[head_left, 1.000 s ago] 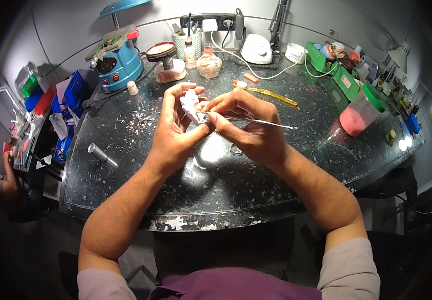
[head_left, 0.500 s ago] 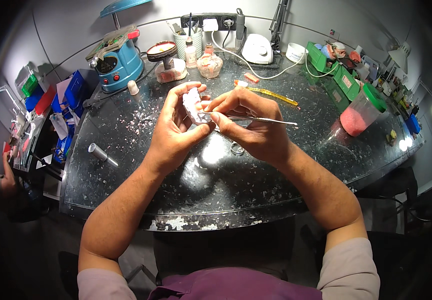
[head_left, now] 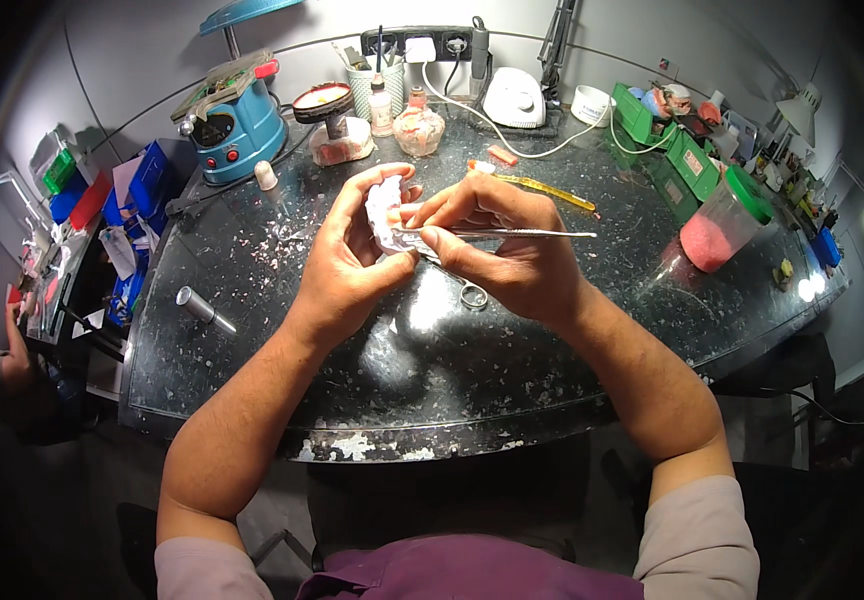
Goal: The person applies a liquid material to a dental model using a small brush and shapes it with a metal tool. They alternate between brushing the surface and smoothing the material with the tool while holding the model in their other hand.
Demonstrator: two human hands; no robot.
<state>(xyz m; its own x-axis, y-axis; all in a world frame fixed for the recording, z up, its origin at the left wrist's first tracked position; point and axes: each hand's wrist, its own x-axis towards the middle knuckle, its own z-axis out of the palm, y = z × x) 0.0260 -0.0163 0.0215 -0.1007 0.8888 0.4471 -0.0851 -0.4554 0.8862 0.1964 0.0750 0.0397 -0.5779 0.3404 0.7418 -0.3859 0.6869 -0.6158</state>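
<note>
A white, lumpy plaster dental cast [head_left: 382,212] sits in my left hand [head_left: 344,255], whose fingers and thumb curl round it. My right hand [head_left: 512,240] pinches a thin metal carving tool [head_left: 557,234] like a pen. The tool's working end is at the cast's right side, partly hidden by my fingers, and its other end sticks out to the right. Below my right hand, a metal instrument with a ring handle [head_left: 473,296] lies on the black bench [head_left: 492,390]; the rest of it is mostly covered.
A blue machine [head_left: 244,135] stands back left, near a metal cylinder [head_left: 197,302]. Behind my hands are a glass burner-like flask [head_left: 418,128] and a yellow-handled tool [head_left: 547,190]. A green-lidded jar of pink powder [head_left: 717,235] stands right. Another person [head_left: 14,345] is far left.
The cast and my left hand have turned and shifted slightly. The tool's free end has dipped a little, and more of the ring handle shows below my right hand.
</note>
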